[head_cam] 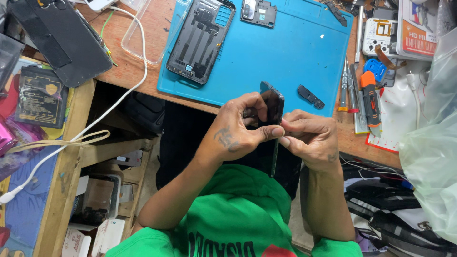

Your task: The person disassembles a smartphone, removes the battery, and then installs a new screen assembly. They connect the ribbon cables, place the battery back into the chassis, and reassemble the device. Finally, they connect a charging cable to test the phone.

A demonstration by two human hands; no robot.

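I hold the dark phone (272,112) on edge above my lap, just off the near edge of the surface (143,71). My left hand (238,131) grips its body; my right hand (308,135) pinches its near edge. The back cover (201,40) and a small camera frame (258,13) already lie off on the blue mat (285,57), so opening looks done. What my fingertips work at is hidden.
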